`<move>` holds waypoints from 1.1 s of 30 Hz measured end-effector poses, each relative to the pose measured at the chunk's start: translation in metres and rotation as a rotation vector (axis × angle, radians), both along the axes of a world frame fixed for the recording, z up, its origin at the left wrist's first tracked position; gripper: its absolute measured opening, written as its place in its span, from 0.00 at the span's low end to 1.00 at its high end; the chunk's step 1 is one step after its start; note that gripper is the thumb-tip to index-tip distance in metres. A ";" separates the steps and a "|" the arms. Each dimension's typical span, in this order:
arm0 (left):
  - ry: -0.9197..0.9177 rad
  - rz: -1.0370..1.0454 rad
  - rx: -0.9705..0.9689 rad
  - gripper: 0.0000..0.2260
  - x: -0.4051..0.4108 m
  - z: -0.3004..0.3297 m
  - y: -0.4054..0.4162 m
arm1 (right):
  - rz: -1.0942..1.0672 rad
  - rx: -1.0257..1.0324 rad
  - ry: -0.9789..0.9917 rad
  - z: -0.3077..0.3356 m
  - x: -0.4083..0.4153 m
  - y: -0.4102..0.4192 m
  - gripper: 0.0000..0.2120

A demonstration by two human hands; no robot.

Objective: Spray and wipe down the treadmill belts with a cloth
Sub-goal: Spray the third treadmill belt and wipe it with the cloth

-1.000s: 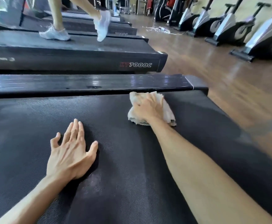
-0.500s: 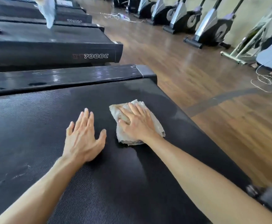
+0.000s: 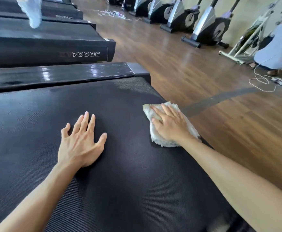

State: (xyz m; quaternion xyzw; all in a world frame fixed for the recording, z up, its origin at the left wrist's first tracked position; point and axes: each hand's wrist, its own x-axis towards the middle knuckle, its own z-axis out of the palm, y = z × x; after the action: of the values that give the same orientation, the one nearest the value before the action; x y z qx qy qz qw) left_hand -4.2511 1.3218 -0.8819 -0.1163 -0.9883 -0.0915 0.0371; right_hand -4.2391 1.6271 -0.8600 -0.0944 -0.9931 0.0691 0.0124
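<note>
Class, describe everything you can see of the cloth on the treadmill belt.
The cloth is off-white, looks like soft woven fabric, and is folded into a rumpled pad. It lies flat on the black textured treadmill belt, near the belt's right edge. The right hand presses on it with fingers spread, covering its middle.

A black textured treadmill belt [image 3: 120, 173] fills the foreground, a glossy black side rail [image 3: 61, 74] running along its far edge. A left hand [image 3: 80, 144] lies flat on the belt, fingers spread. Just to the right of that hand, at the belt's edge nearest the wooden floor [image 3: 195, 67], a crumpled pale cloth [image 3: 160, 141] rests on the belt under the straight fingers of a right hand [image 3: 172, 126]. Beyond the cloth, toward the rail, the belt shows a dull patch.
</note>
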 end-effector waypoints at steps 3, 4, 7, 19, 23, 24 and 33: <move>-0.003 0.002 -0.015 0.35 0.000 0.001 0.000 | -0.003 0.009 -0.041 0.003 -0.024 0.000 0.29; -0.009 0.001 -0.017 0.36 0.000 0.002 0.000 | 0.014 -0.001 -0.053 0.004 -0.017 0.002 0.29; -0.007 0.001 -0.018 0.41 -0.001 0.003 0.000 | 0.091 -0.021 -0.048 0.007 0.042 0.007 0.33; -0.013 0.003 -0.033 0.43 -0.001 0.002 0.000 | -0.086 -0.113 -0.067 0.014 -0.019 0.039 0.29; -0.021 -0.002 -0.063 0.43 -0.002 0.003 0.000 | -0.063 -0.155 -0.061 0.013 0.010 0.044 0.27; -0.018 -0.003 -0.059 0.43 -0.002 0.004 -0.001 | -0.051 -0.164 -0.050 0.012 0.030 0.046 0.27; -0.004 -0.012 -0.044 0.42 -0.001 0.001 0.001 | -0.100 -0.128 -0.050 0.008 0.021 0.046 0.28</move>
State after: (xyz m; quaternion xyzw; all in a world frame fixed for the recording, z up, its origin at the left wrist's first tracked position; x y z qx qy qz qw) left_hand -4.2520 1.3230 -0.8804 -0.1229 -0.9894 -0.0703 0.0319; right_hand -4.2182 1.6729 -0.8522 -0.1463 -0.9807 0.1291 -0.0148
